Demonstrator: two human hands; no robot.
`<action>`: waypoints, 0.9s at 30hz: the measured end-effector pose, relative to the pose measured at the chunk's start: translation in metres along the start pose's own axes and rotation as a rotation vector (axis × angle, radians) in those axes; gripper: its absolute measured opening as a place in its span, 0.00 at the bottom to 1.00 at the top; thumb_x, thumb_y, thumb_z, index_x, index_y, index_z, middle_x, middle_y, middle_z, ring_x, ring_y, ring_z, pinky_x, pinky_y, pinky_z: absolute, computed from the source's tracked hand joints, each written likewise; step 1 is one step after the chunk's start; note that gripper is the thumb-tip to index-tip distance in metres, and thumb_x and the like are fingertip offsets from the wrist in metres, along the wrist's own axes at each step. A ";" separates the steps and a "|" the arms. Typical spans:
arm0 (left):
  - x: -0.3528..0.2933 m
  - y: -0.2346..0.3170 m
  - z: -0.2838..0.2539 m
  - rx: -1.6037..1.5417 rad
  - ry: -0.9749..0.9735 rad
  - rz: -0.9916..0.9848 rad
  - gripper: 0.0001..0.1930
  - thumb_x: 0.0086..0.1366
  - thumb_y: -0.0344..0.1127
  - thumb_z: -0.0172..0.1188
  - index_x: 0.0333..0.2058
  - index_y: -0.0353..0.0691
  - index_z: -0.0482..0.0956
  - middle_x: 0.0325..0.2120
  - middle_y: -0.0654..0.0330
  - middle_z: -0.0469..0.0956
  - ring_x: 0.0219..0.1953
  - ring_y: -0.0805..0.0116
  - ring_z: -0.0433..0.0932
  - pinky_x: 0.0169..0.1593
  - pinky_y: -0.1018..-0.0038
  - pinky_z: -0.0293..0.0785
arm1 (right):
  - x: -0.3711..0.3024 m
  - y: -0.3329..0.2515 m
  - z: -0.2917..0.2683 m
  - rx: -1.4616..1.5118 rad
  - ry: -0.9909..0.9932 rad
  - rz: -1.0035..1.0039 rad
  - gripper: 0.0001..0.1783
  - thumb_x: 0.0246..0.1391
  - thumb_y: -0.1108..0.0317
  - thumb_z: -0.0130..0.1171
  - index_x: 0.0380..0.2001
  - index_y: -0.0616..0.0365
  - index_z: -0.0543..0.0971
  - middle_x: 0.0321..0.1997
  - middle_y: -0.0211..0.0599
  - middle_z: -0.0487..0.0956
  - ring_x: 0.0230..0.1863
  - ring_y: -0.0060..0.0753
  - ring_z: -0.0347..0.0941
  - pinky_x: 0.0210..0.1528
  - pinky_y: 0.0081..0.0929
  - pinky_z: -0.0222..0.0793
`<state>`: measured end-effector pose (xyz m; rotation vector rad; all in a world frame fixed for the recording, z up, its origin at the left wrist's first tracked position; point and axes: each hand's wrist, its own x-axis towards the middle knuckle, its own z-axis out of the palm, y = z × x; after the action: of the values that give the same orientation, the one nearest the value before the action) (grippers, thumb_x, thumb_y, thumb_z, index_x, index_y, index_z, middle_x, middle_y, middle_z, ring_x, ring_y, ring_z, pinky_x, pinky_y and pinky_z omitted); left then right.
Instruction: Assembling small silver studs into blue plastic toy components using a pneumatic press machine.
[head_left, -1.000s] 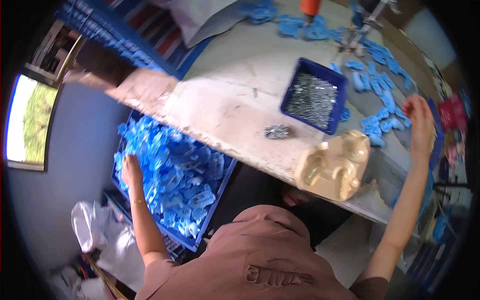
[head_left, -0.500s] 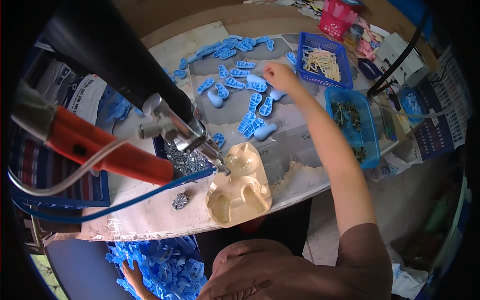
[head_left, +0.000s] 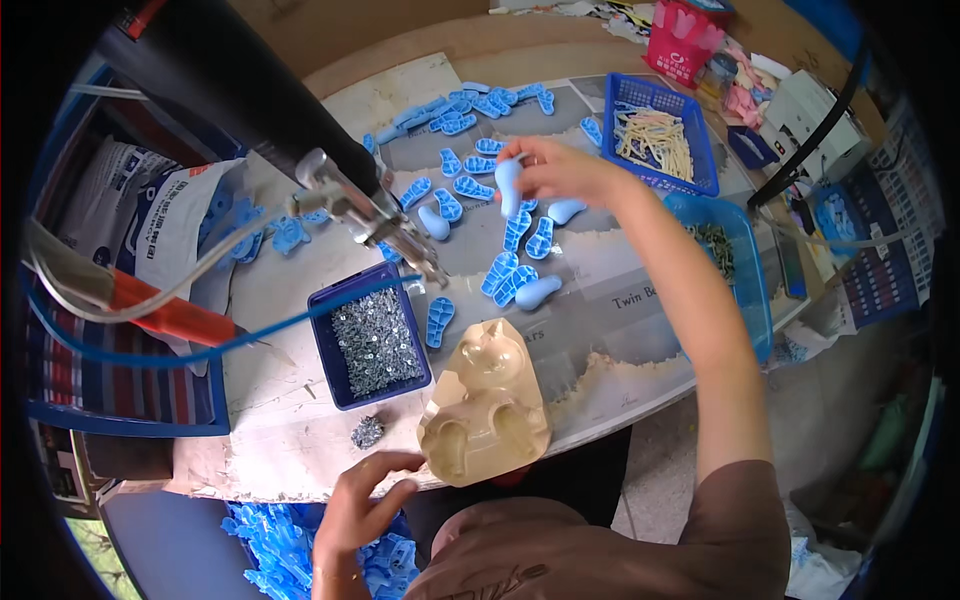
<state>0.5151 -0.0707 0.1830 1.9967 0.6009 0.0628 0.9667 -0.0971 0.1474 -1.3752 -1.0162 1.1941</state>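
Note:
My right hand (head_left: 565,172) is above the table and pinches a smooth light-blue limb-shaped plastic piece (head_left: 509,187). More blue limb-shaped halves lie below it, most showing ribbed hollow insides; a smooth-side-up one (head_left: 539,292) is near the front. My left hand (head_left: 358,508) is at the table's front edge, thumb and fingers apart, with nothing visible in it. Its fingertips are beside the lower left corner of a tan bear-shaped moulded holder (head_left: 478,412). No blue piece shows in the holder's hollows.
A dark blue tray (head_left: 425,385) of small metal parts stands left of the holder, under a metal nozzle (head_left: 400,235). A blue basket (head_left: 612,125) of pale sticks and a blue tub (head_left: 752,290) stand right. Blue pieces (head_left: 275,550) fill a bin below the table.
My left hand has come up from the bin of blue pieces to the table edge. My right hand now holds a blue piece off the table. The red handle appears lower and further left.

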 end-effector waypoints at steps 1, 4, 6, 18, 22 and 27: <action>0.015 -0.002 0.009 -0.073 -0.025 0.039 0.16 0.60 0.25 0.59 0.48 0.32 0.77 0.45 0.52 0.80 0.45 0.62 0.80 0.51 0.70 0.73 | -0.011 -0.004 0.015 0.099 -0.056 -0.005 0.17 0.51 0.75 0.56 0.45 0.56 0.68 0.44 0.39 0.78 0.52 0.36 0.77 0.51 0.28 0.72; 0.064 0.001 0.046 -0.369 0.128 0.199 0.32 0.61 0.23 0.62 0.62 0.35 0.59 0.55 0.53 0.69 0.49 0.60 0.78 0.54 0.67 0.74 | -0.039 -0.001 0.064 0.257 -0.323 -0.142 0.16 0.47 0.79 0.57 0.39 0.55 0.67 0.40 0.35 0.77 0.54 0.39 0.76 0.52 0.29 0.72; 0.094 0.001 0.063 -0.480 0.200 0.259 0.33 0.61 0.22 0.62 0.62 0.34 0.57 0.56 0.52 0.67 0.48 0.59 0.78 0.55 0.66 0.74 | -0.051 -0.003 0.097 0.278 -0.444 -0.139 0.18 0.45 0.82 0.56 0.38 0.54 0.66 0.41 0.34 0.76 0.55 0.40 0.76 0.53 0.30 0.71; 0.086 -0.038 0.033 -0.444 0.558 0.146 0.11 0.60 0.21 0.64 0.41 0.30 0.76 0.44 0.53 0.77 0.45 0.71 0.76 0.48 0.76 0.74 | 0.149 0.036 -0.022 -0.991 0.664 -0.395 0.09 0.58 0.69 0.54 0.39 0.56 0.80 0.39 0.44 0.81 0.39 0.46 0.78 0.41 0.40 0.74; 0.067 -0.044 0.032 -0.405 0.584 0.068 0.12 0.58 0.22 0.66 0.40 0.31 0.76 0.44 0.52 0.78 0.42 0.73 0.77 0.42 0.79 0.75 | 0.218 0.054 -0.039 -1.090 0.780 -0.295 0.12 0.58 0.66 0.54 0.44 0.52 0.78 0.48 0.49 0.77 0.46 0.53 0.75 0.45 0.44 0.73; 0.052 -0.050 0.040 -0.538 0.553 0.024 0.14 0.57 0.25 0.67 0.40 0.31 0.73 0.44 0.51 0.76 0.43 0.69 0.76 0.44 0.72 0.78 | 0.248 0.073 -0.026 -1.489 0.703 -0.122 0.15 0.57 0.66 0.52 0.48 0.47 0.77 0.54 0.38 0.75 0.56 0.45 0.71 0.47 0.48 0.71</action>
<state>0.5534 -0.0622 0.1103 1.4507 0.8061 0.7326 1.0298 0.1315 0.0405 -2.4859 -1.4192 -0.4345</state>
